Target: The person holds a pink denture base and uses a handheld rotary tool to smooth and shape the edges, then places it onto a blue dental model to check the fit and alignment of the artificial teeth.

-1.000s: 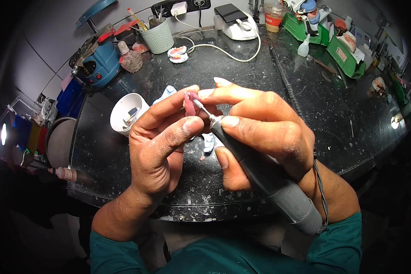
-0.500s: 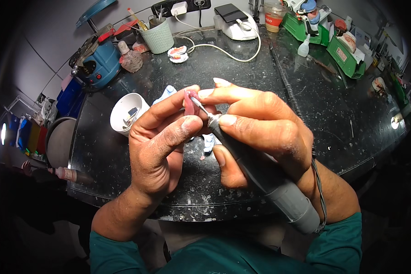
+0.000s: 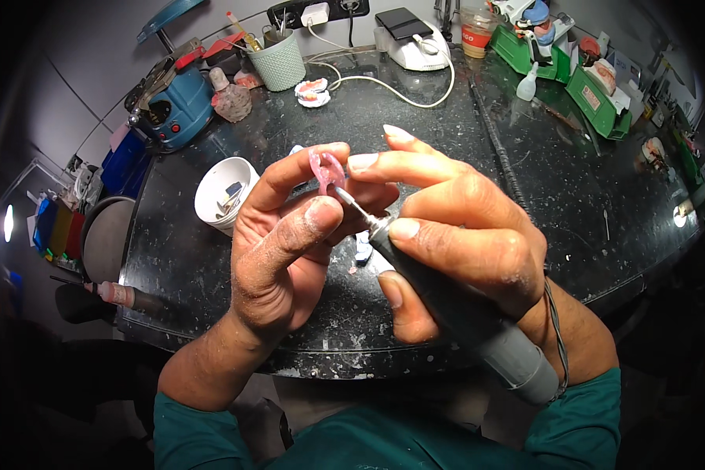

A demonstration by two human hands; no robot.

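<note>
Between thumb and fingertips, my left hand (image 3: 278,243) pinches a small pink denture piece (image 3: 327,171), curved like an arch, above the table. My right hand (image 3: 478,223) wraps round a black and grey rotary handpiece (image 3: 517,360). Its thin metal bur (image 3: 355,205) meets or nearly meets the lower edge of the pink piece; actual contact cannot be made out. My right index fingertip rests beside the piece's right side. Both hands are powdered with dust. Beneath them, a pale blue-white object (image 3: 363,246) on the table is mostly hidden.
A white tub (image 3: 225,188) holding small tools stands left of my hands on the black dusty table (image 3: 415,352). Further back are a tooth model (image 3: 312,92), a pen cup (image 3: 279,66), a blue machine (image 3: 176,106), a white corded device (image 3: 419,52) and green trays (image 3: 595,98).
My left hand has turned the pink piece, so its arch now opens toward me. The bur has shifted from its upper part to its lower edge. Both hands have moved slightly right.
</note>
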